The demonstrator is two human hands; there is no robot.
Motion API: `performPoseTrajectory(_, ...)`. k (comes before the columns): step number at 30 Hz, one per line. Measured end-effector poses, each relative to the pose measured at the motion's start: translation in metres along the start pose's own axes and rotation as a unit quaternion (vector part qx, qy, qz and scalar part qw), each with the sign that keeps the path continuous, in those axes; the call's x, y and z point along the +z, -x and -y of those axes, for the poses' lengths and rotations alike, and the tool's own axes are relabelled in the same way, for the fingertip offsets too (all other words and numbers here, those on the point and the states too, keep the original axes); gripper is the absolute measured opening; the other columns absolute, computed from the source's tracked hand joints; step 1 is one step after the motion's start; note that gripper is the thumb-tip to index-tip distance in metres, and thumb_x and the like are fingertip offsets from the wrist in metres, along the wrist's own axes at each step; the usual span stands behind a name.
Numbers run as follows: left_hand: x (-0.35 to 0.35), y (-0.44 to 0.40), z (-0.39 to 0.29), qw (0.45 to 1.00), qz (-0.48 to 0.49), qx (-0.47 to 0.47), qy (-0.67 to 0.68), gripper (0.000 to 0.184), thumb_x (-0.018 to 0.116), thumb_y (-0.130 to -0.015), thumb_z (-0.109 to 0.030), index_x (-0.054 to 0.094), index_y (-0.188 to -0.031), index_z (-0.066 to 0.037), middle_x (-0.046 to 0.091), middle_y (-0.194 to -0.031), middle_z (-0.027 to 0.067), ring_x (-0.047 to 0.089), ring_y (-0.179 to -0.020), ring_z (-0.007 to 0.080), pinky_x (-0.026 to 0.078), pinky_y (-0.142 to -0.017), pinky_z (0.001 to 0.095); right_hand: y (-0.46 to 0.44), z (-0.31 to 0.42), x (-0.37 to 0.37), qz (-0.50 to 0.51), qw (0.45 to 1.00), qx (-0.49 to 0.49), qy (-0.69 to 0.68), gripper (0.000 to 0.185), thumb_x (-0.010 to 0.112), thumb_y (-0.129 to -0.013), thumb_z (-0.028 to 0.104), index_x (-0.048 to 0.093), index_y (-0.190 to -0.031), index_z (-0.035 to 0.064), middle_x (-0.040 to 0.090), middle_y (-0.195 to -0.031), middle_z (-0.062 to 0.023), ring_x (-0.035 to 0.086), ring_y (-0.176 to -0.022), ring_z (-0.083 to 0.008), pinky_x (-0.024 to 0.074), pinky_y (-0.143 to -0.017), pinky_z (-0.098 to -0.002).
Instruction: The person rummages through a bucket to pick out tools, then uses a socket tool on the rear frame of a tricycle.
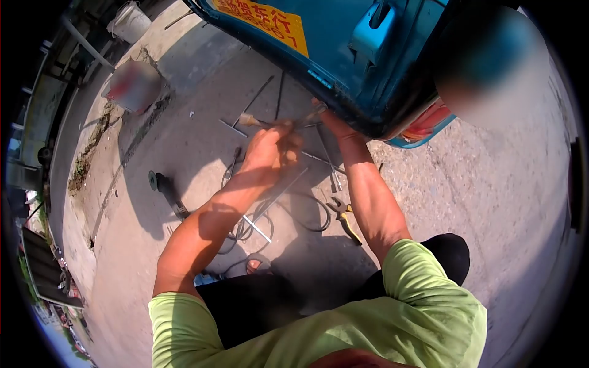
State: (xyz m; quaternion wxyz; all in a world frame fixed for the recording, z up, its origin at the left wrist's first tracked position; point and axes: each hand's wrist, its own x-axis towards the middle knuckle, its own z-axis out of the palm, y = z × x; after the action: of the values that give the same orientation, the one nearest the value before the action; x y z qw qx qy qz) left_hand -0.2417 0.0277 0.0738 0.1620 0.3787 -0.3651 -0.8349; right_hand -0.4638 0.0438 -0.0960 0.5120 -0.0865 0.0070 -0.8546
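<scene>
green shirt [343,331] below, hands [270,147] with tool [248,119] near vehicle edge [362,121], concrete [491,190] spreading right.

Concrete [454,165] underneath, and there lie pliers [351,229] just right of centre, cable [317,230] looping beside them, T-bar [256,228] below centre, grinder [167,187] further left!

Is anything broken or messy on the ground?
Yes, a little. Toward the left, the ground has a ragged crack, so it looks damaged. In the middle, a cable lies in loose loops near pliers and a T-shaped tool, which looks untidy.
</scene>
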Motion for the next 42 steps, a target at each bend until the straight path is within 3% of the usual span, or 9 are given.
performPoseTrajectory(6, -0.008, -0.011, 0.021, 0.942, 0.071, 0.177, -0.276, 0.024, 0.051, -0.103, -0.018, 0.060, -0.122, -0.005, 0.058, -0.070, 0.0053, 0.046, -0.053, 0.0137, 0.035, -0.049, 0.0285, 0.005, -0.008, 0.030, 0.070, 0.995, 0.018, -0.068, 0.035, 0.060, -0.097, 0.029, 0.062, -0.124, 0.0065, 0.066, -0.124, -0.0118, 0.063, -0.105, -0.0290, 0.0495, -0.092, -0.0501)
performPoseTrajectory(14, 0.008, 0.000, -0.005, 0.527, 0.001, 0.518, -0.673, 0.029, 0.064, -0.088, -0.002, 0.061, -0.117, -0.005, 0.061, -0.072, 0.0147, 0.065, -0.064, 0.0322, 0.050, -0.060, 0.0429, 0.014, -0.012, 0.059, 0.072, 0.992, 0.015, -0.104, 0.045, 0.067, -0.092, 0.033, 0.060, -0.129, 0.0068, 0.065, -0.128, -0.0133, 0.064, -0.107, -0.0305, 0.0501, -0.091, -0.0502)
performPoseTrajectory(18, 0.014, 0.008, -0.012, 0.521, -0.011, 0.475, -0.709, 0.033, 0.063, -0.090, -0.008, 0.058, -0.123, -0.008, 0.063, -0.074, 0.0156, 0.064, -0.067, 0.0377, 0.050, -0.063, 0.0460, 0.009, -0.014, 0.044, 0.006, 0.993, 0.017, -0.116, 0.049, 0.067, -0.092, 0.036, 0.059, -0.130, 0.0072, 0.065, -0.128, -0.0129, 0.063, -0.108, -0.0292, 0.0499, -0.091, -0.0498)
performPoseTrajectory(21, 0.017, 0.013, -0.020, 0.644, 0.013, 0.281, -0.712, 0.031, 0.063, -0.092, -0.014, 0.056, -0.122, -0.008, 0.065, -0.077, 0.0166, 0.064, -0.067, 0.0385, 0.050, -0.063, 0.0458, 0.006, -0.014, 0.039, 0.010, 0.991, 0.030, -0.127, 0.048, 0.067, -0.093, 0.036, 0.059, -0.131, 0.0078, 0.065, -0.127, -0.0125, 0.062, -0.109, -0.0283, 0.0501, -0.092, -0.0490)
performPoseTrajectory(24, 0.020, 0.007, -0.030, 0.650, 0.046, 0.196, -0.733, 0.057, 0.073, -0.073, -0.015, 0.052, -0.127, -0.012, 0.070, -0.096, 0.0213, 0.069, -0.085, 0.0417, 0.053, -0.073, 0.0506, 0.014, -0.012, 0.068, -0.016, 0.990, 0.026, -0.139, 0.046, 0.064, -0.095, 0.036, 0.058, -0.132, 0.0078, 0.065, -0.127, -0.0119, 0.062, -0.109, -0.0278, 0.0510, -0.093, -0.0481)
performPoseTrajectory(27, 0.029, 0.010, -0.025, 0.439, -0.010, 0.301, -0.847, 0.032, 0.061, -0.092, -0.015, 0.051, -0.121, -0.006, 0.068, -0.083, 0.0198, 0.069, -0.074, 0.0396, 0.053, -0.063, 0.0470, 0.013, -0.010, 0.072, -0.018, 0.990, 0.017, -0.139, 0.044, 0.061, -0.098, 0.033, 0.055, -0.135, 0.0080, 0.064, -0.128, -0.0120, 0.062, -0.111, -0.0273, 0.0522, -0.096, -0.0466)
performPoseTrajectory(31, 0.052, 0.024, -0.046, 0.344, 0.015, 0.248, -0.905, 0.034, 0.061, -0.090, -0.017, 0.050, -0.119, -0.001, 0.067, -0.080, 0.0204, 0.068, -0.072, 0.0406, 0.053, -0.061, 0.0479, 0.011, -0.016, 0.006, 0.079, 0.993, -0.049, 0.075, 0.045, 0.057, -0.102, 0.029, 0.049, -0.142, 0.0099, 0.061, -0.134, -0.0132, 0.059, -0.120, -0.0284, 0.0520, -0.101, -0.0460)
performPoseTrajectory(35, 0.035, 0.023, -0.040, 0.343, 0.008, 0.296, -0.891, 0.035, 0.064, -0.091, -0.021, 0.055, -0.120, -0.002, 0.067, -0.083, 0.0206, 0.066, -0.069, 0.0408, 0.051, -0.063, 0.0491, 0.008, 0.001, 0.032, 0.208, 0.972, 0.038, -0.101, 0.052, 0.052, -0.104, 0.032, 0.040, -0.152, 0.0137, 0.049, -0.150, -0.0120, 0.051, -0.135, -0.0307, 0.0443, -0.111, -0.0467)
performPoseTrajectory(42, 0.011, 0.042, 0.002, 0.789, -0.066, 0.225, -0.568, 0.026, 0.061, -0.095, -0.030, 0.064, -0.105, -0.006, 0.066, -0.083, 0.0112, 0.065, -0.071, 0.0238, 0.051, -0.067, 0.0396, 0.020, 0.009, 0.039, 0.005, 0.969, 0.074, -0.235, 0.060, 0.057, -0.101, 0.038, 0.038, -0.154, 0.0155, 0.043, -0.155, -0.0090, 0.042, -0.143, -0.0293, 0.0393, -0.115, -0.0469)
